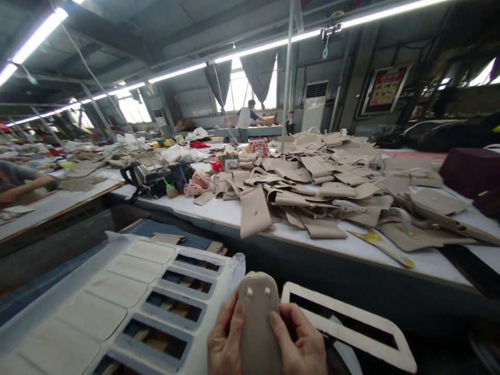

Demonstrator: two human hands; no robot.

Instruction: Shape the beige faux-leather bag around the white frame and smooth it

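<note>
Between my two hands I hold a long beige leather piece [259, 328] with a rounded top end and two small pale tabs near that end. My left hand [227, 333] grips its left edge, thumb on the front face. On the opposite edge, my right hand [299, 338] is closed with its thumb pressed to the front. Just right of my hands lies a white frame-shaped panel [351, 325] with a long slot. To the left is a large white sheet [113, 297] with a row of rectangular openings and several flat pale panels on it.
A heap of beige leather pieces [312, 179] covers the white table [219, 211] ahead. A yellow-handled tool [380, 245] lies near its edge. A kettle [136, 174], a green-tipped bottle [171, 191] and a red bottle [216, 165] stand left. Two people work farther away.
</note>
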